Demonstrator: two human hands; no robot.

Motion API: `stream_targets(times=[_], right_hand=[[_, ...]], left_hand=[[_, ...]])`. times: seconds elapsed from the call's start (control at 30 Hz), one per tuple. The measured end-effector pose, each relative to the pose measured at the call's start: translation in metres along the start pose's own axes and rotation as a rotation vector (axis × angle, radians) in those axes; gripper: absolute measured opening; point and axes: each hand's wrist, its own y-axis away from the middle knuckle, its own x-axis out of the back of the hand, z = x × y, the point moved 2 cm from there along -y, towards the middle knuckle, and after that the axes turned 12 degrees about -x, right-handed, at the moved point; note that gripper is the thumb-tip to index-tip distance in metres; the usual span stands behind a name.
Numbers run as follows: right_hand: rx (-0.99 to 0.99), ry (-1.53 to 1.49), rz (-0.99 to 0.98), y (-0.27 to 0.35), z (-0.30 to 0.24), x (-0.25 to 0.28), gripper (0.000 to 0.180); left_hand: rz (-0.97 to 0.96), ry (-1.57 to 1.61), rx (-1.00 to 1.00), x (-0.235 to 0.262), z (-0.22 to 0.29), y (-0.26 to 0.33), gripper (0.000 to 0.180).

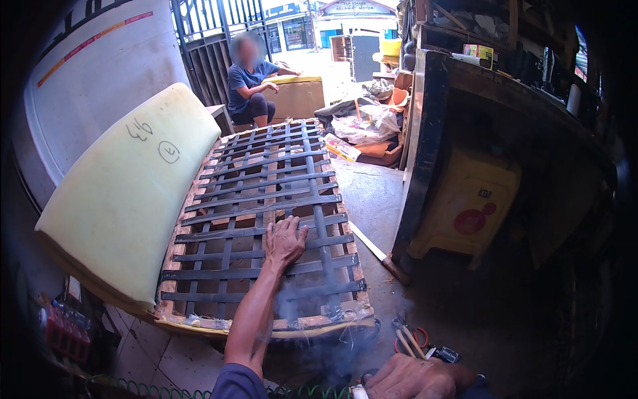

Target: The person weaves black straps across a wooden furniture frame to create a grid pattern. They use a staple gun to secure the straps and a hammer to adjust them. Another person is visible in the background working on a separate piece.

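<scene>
A long seat frame (167, 292) with wooden rails stretches out in front of me, crossed by woven black webbing straps (266, 199). On the straps near its middle lies my left hand (286, 243), palm down with fingers stretched out, holding nothing. A pale yellow foam backrest (123, 193) with dark pen marks leans along the frame's left side. At the lower edge is my right hand (419, 379), its fingers curled and partly cut off. A small white thing (359, 392) shows at its fingertips, too little of it to name. Smoke drifts above that spot.
Red-handled tools (407, 338) and a long pale-bladed tool (372, 243) lie on the floor to the right. A dark workbench (428, 133) stands over a yellow plastic stool (468, 206). A green coiled hose (189, 392) crosses below. Another person (249, 86) sits beyond the frame.
</scene>
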Motion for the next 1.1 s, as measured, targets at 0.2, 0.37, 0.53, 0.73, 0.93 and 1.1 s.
stream_targets(times=[0.2, 0.37, 0.53, 0.73, 0.93, 1.1], right_hand=[[0.048, -0.041, 0.053, -0.001, 0.001, 0.000, 0.064], [0.049, -0.050, 0.029, 0.005, 0.007, -0.001, 0.064], [0.113, 0.026, 0.099, 0.001, 0.007, 0.000, 0.067], [-0.053, 0.057, -0.160, 0.001, -0.001, 0.023, 0.060], [0.067, -0.025, -0.062, 0.001, 0.023, 0.009, 0.056], [-0.353, 0.176, -0.043, 0.042, 0.020, 0.025, 0.063]], left_hand=[[0.052, 0.030, -0.004, 0.002, 0.001, 0.000, 0.061], [0.055, 0.046, 0.001, -0.002, -0.002, 0.000, 0.060], [0.260, 0.082, -0.046, 0.021, 0.009, 0.013, 0.048], [0.401, 0.267, -0.033, 0.074, 0.043, 0.119, 0.021], [0.398, 0.316, 0.044, 0.081, 0.056, 0.173, 0.022], [0.419, 0.105, -0.061, 0.082, 0.065, 0.174, 0.027]])
